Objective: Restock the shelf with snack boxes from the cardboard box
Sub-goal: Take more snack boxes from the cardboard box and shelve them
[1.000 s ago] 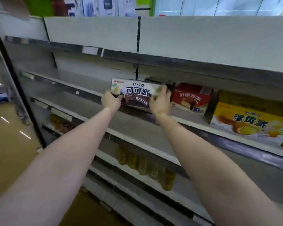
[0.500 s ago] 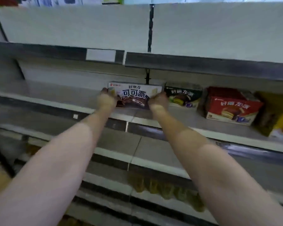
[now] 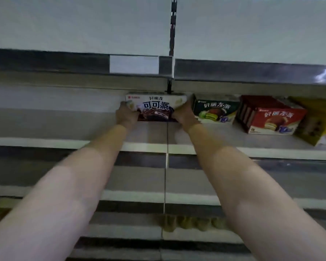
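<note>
Centre of frame: I hold the cocoa-pie snack box (image 3: 155, 108) by its two short ends, my left hand (image 3: 126, 116) gripping the left end and my right hand (image 3: 183, 114) gripping the right end, fingers curled round the edges. A second ago the box was lifted in front of the shelf (image 3: 45, 143); half a second ago it was near the back; now it sits deep on the shelf board, close to the rear panel, just beside the green snack box (image 3: 214, 110) at its right. By my judgement the placement is all but finished, and only the release remains.

Right of centre: a red snack box (image 3: 271, 117) and, at the right edge, a yellow snack box (image 3: 316, 123), both turned at an angle.

Materials: the boxes are flat rectangular cartons of glossy printed card with sharp corners; the shelf is smooth painted metal with a pale front lip and a dark price rail. The cardboard box is not in view.
</note>
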Tool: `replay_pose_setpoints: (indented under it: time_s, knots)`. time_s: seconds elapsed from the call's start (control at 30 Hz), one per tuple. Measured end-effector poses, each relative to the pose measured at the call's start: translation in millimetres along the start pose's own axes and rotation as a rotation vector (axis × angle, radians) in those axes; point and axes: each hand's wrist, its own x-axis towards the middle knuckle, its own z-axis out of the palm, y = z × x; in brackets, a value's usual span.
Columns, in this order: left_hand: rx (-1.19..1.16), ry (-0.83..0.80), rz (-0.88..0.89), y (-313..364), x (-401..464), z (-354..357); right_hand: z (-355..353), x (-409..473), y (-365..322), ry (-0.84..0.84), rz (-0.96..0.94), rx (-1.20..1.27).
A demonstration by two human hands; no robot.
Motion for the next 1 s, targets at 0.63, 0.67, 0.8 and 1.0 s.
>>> replay_pose_setpoints:
  time_s: [0.63, 0.67, 0.8, 1.0]
  knots:
    - [0.360, -0.325, 0.233, 9, -18, -3, 7, -30, -1, -0.094, 0.033, -0.225]
    - [0.352, -0.321, 0.216, 9, -19, -1, 5, -35, -3, -0.093, 0.027, -0.235]
    - [0.360, -0.322, 0.216, 20, -35, 5, -5, -45, -8, -0.057, 0.027, -0.228]
    - [0.290, -0.287, 0.272, 56, -80, 30, -37, -65, -6, 0.057, 0.023, -0.308]
